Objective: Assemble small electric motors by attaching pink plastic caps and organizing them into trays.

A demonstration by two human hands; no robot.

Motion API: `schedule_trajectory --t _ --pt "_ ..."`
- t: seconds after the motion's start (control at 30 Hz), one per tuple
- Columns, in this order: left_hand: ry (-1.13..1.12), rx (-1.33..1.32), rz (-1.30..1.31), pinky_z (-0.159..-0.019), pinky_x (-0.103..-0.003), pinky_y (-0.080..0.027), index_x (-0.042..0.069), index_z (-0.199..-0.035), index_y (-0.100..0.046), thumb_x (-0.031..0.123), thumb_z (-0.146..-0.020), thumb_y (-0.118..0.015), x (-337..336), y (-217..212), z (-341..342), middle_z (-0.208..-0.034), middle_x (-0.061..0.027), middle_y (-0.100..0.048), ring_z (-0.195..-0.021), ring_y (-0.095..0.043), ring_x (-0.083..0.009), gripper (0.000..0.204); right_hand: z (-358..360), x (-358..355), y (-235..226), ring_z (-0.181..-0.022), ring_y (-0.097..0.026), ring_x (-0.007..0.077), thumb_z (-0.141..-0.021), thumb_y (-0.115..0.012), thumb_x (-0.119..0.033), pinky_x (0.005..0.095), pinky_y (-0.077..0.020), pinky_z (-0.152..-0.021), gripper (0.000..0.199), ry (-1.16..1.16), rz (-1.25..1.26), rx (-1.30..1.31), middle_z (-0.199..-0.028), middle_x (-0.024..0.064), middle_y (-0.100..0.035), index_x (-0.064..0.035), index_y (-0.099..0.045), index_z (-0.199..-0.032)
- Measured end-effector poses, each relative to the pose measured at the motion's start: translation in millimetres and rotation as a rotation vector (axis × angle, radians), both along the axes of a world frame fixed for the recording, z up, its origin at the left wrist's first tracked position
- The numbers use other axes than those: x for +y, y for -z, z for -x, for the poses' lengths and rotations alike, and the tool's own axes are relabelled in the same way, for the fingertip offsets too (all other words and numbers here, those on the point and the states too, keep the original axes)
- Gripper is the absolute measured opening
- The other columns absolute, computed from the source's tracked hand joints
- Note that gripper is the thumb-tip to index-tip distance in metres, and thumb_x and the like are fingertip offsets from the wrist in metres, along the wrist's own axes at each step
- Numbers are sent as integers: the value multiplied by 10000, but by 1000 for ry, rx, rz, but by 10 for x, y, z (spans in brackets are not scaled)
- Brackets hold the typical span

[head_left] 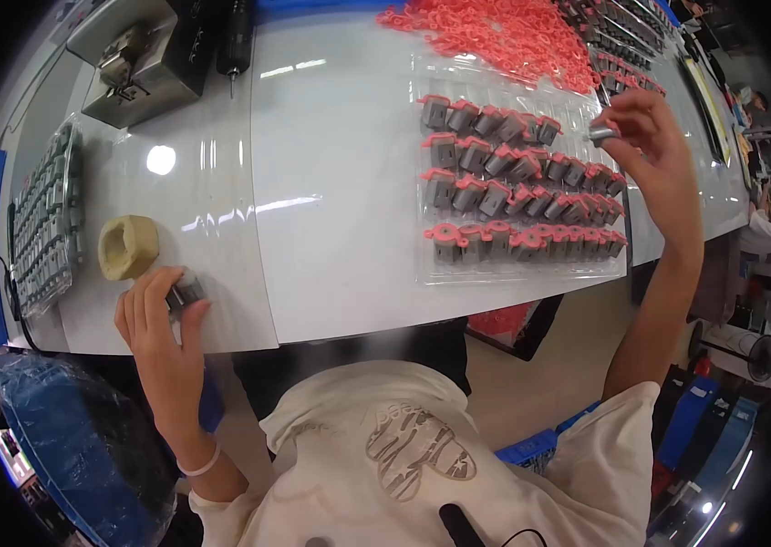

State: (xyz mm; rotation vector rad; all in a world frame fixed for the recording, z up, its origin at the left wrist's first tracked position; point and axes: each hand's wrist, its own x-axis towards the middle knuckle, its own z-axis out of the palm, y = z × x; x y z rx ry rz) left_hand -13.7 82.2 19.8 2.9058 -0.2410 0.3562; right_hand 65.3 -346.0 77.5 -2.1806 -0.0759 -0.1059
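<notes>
At the front left of the table, my left hand has its thumb and fingers closed around a small grey metal motor. A beige hollow block stands just beyond that hand. My right hand is raised at the far right corner of a clear plastic tray, pinching a small silver motor between thumb and fingers. Several rows of grey motors with salmon-red plastic rings sit in the tray. Beyond it lies a heap of loose salmon-red plastic rings.
A metal fixture and a black electric screwdriver are at the back left. Along the left edge lies another tray of metal parts. A blue plastic-covered stool stands below the table's left corner. Several more motors fill trays at the back right.
</notes>
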Motion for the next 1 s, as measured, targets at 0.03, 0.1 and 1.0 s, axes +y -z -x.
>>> schedule_trajectory --t 0.03,0.1,1.0 --pt "-18 -6 16 -916 -405 -355 33 -1002 -550 79 -754 -637 -3 31 6 -1033 -119 -555 -1022 -482 -313 266 -91 -82 39 -875 -535 95 -789 -585 -3 221 -424 -772 281 -44 101 12 -909 23 -563 -30 -497 -1055" --pt "10 -25 26 -923 -406 -358 32 -999 -551 67 -751 -636 -31 48 -16 -1019 -118 -562 -1019 -491 -313 265 -213 -210 99 -857 -538 81 -788 -580 17 217 -431 -761 250 -81 204 30 -899 14 -566 -32 -514 -1024" --pt "162 159 1246 -723 -276 -481 -29 -1033 -474 -62 -792 -584 -505 162 95 -958 -143 -537 -847 -562 -208 267 -544 -453 152 -760 -555 89 -788 -595 -45 231 -444 -696 132 -204 329 75 -864 29 -597 -2 -604 -913"
